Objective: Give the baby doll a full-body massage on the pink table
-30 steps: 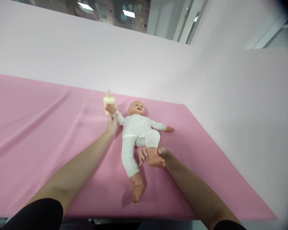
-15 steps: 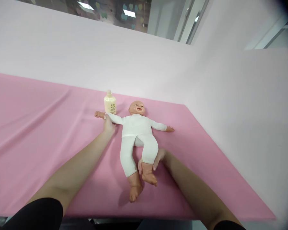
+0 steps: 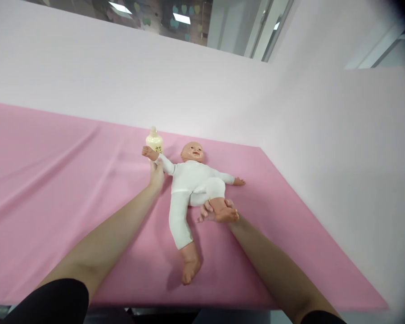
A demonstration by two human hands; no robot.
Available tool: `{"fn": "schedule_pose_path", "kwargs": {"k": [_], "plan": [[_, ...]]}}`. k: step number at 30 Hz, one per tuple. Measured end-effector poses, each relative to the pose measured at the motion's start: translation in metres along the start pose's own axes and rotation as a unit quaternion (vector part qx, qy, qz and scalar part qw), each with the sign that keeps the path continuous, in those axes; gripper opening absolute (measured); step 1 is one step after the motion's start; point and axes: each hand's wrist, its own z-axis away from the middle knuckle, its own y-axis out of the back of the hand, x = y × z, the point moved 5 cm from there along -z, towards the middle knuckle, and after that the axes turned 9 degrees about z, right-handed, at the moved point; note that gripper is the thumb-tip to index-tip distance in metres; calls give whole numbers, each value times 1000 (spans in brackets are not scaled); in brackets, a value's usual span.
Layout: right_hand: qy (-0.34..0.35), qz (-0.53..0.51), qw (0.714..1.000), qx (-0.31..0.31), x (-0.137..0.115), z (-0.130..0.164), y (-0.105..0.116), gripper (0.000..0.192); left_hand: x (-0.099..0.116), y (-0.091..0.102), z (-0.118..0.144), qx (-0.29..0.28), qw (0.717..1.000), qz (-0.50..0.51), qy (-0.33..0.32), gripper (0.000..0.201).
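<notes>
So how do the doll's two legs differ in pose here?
The doll's leg by the right hand is bent, knee raised, its foot pushed toward the body; the other leg lies straight on the pink cloth. The bent leg's ankle is held by the right hand; no hand touches the straight one. Both wear white trousers and end in bare feet.

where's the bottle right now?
In the head view the bottle stands upright on the pink cloth near the back wall, just left of the doll's head and right behind the doll's raised arm, which the left hand holds.
</notes>
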Motion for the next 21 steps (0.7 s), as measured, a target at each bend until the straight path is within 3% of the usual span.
{"fn": "schedule_pose_path", "kwargs": {"k": [3, 6, 10, 12, 14, 18, 21], "plan": [[65, -53, 991, 108, -13, -1, 4, 52, 10, -14, 9, -86, 993, -57, -56, 48], [50, -62, 968, 238, -19, 0, 10, 50, 16, -29, 20, -187, 968, -139, -96, 47], [20, -58, 936, 346, -22, 2, 15, 49, 24, -49, 37, -345, 883, -272, -165, 41], [11, -54, 929, 365, -22, 2, 16, 49, 27, -54, 43, -385, 846, -316, -190, 41], [9, -56, 926, 373, -21, 1, 16, 50, 30, -56, 45, -397, 827, -336, -211, 41], [14, -51, 929, 366, -20, -1, 15, 49, 32, -56, 46, -404, 818, -337, -232, 41], [18, -43, 935, 350, -20, -2, 14, 46, 32, -56, 46, -402, 826, -321, -232, 41]]}}
